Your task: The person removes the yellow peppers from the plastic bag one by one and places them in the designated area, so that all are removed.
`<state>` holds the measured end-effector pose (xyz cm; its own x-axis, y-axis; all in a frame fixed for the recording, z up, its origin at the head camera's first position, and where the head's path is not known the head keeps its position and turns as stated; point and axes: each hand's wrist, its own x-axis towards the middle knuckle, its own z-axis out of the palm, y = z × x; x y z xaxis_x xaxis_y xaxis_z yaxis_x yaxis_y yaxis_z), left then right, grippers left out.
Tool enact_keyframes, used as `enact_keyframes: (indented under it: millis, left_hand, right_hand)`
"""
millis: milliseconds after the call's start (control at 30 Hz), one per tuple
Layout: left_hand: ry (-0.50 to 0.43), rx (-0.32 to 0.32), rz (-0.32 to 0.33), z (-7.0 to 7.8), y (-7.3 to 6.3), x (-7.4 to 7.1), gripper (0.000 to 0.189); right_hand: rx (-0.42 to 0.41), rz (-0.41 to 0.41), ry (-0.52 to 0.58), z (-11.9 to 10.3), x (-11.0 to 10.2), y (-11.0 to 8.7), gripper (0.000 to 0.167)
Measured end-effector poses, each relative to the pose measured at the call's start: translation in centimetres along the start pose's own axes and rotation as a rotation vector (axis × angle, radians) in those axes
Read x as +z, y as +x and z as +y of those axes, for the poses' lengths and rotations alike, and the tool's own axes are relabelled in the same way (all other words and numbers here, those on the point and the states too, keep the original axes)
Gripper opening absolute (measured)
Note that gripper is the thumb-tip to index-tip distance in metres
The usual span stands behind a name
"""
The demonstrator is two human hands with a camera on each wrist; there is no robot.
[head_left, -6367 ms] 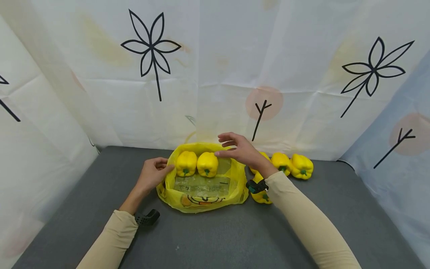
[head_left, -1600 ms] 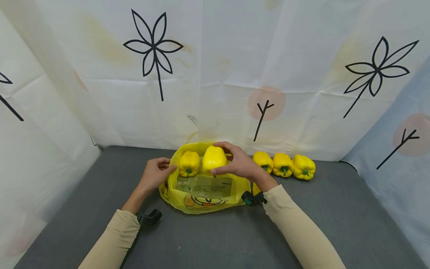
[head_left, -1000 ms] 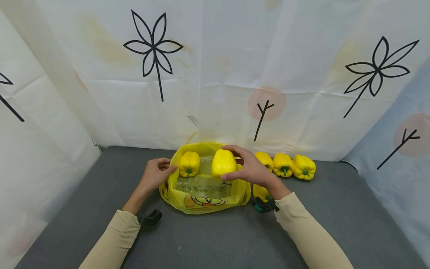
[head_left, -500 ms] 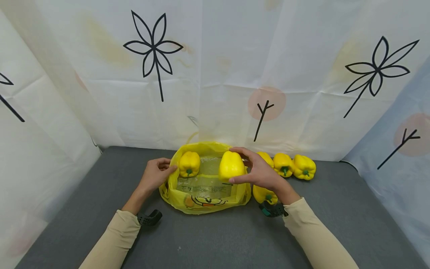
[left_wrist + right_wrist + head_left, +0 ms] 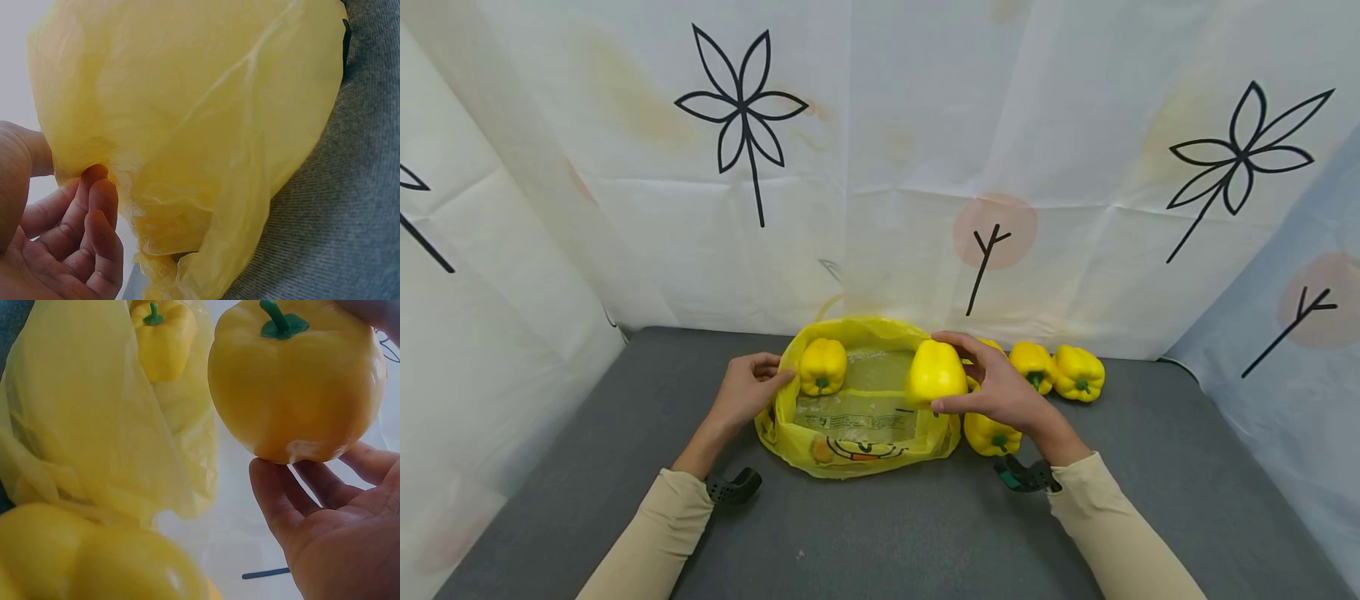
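A yellow plastic bag (image 5: 857,457) lies with its mouth spread wide on the dark table. My left hand (image 5: 747,387) pinches the bag's left rim between thumb and fingers; the left wrist view shows the thin film (image 5: 175,94) bunched at the fingertips. One yellow bell pepper (image 5: 823,367) sits inside at the left. My right hand (image 5: 996,385) holds another bell pepper (image 5: 936,372) over the bag's right edge. In the right wrist view this held bell pepper (image 5: 297,387) has its green stem up, with fingers at its base.
Right of the bag stand several more yellow peppers: one in front (image 5: 992,435) and a back row that includes a pepper (image 5: 1032,365) and an end pepper (image 5: 1078,372). A white printed curtain (image 5: 895,250) hangs behind the grey tabletop (image 5: 865,533).
The right hand has taken the second pepper from inside the bag, lifted it and carried it rightward to the bag's right edge. The left hand stays on the rim.
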<state>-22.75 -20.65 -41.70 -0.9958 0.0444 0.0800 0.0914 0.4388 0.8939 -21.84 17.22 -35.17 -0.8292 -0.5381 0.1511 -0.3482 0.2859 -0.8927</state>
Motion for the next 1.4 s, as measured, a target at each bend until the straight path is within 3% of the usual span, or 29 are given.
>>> enact_keyframes:
  millis: [567, 1400]
  left_hand:
    - [0.009, 0.009, 0.002, 0.0, 0.0, 0.0, 0.031]
    - [0.005, 0.019, 0.001, 0.1, -0.1, 0.0, 0.034]
  right_hand:
    - [0.048, 0.020, 0.094, 0.2, -1.7, -2.3, 0.086]
    - [0.060, 0.085, 0.023, 1.5, -4.9, -5.3, 0.083]
